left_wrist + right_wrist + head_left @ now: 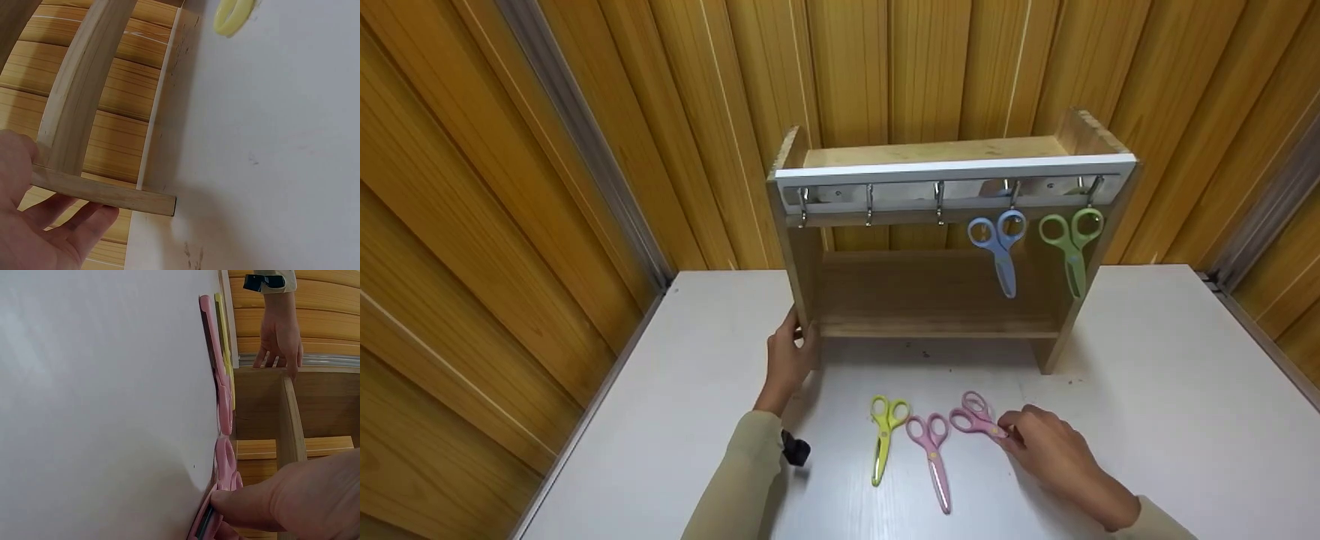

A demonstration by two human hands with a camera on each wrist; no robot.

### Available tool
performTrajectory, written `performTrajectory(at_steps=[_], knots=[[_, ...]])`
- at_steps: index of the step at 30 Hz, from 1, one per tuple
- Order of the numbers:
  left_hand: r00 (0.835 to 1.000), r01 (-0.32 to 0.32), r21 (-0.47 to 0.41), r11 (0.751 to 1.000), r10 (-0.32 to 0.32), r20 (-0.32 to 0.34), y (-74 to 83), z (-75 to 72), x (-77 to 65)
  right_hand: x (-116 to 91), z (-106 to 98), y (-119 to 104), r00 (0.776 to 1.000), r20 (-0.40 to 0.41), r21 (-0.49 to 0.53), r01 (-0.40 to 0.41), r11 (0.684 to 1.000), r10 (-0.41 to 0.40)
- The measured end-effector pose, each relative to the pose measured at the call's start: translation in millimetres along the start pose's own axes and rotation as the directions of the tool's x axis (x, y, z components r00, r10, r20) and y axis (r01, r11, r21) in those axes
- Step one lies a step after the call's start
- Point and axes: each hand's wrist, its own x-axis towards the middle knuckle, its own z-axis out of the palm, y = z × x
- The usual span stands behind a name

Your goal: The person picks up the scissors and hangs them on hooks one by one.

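Note:
My left hand (793, 354) grips the lower left side panel of a wooden shelf (937, 330); in the left wrist view the thumb side and fingers (93, 228) lie on either side of the board. With my right hand (1050, 446) I pinch the blade end of a pair of pink scissors (973, 412), its handles pointing away toward the shelf. The right wrist view shows the thumb pressed on the blade part. Beside it on the table lie a second pair of pink scissors (936, 461) and yellow scissors (883, 439), both with handles toward the shelf.
Along the shelf's top front runs a rail with several metal hooks (939, 202). Blue scissors (1000, 247) and green scissors (1072, 247) hang from its right-hand hooks. The white table (720, 330) meets wood-panelled walls (847, 75) behind and at the sides.

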Motion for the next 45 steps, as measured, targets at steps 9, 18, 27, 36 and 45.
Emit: performTrajectory(at_steps=[9, 18, 27, 36, 45], knots=[[1.0, -0.005, -0.011, 1.0, 0.005, 0.003, -1.0, 0.3, 0.5, 2.7, -2.4, 0.4, 1.0, 0.001, 0.014, -0.026, 1.0, 0.026], [1.0, -0.01, -0.014, 1.0, 0.01, 0.004, 0.7, -1.1, 0.8, 3.9, -3.1, 2.2, 1.0, 0.005, 0.035, -0.022, 0.999, 0.022], [1.0, 0.005, -0.002, 1.0, -0.005, 0.013, 0.9, -0.7, 1.2, 3.8, -3.3, 2.5, 1.0, 0.011, 0.036, -0.024, 0.999, 0.024], [1.0, 0.015, -0.002, 1.0, -0.015, 0.01, 1.4, -0.9, 1.5, 7.4, -12.3, -0.7, 1.0, 0.02, 0.024, -0.007, 1.0, 0.007], [1.0, 0.028, -0.026, 0.999, -0.028, 0.009, 0.2, -0.3, -0.2, 18.5, -34.8, -11.5, 0.997, -0.031, 0.001, 0.069, 0.998, -0.069]])
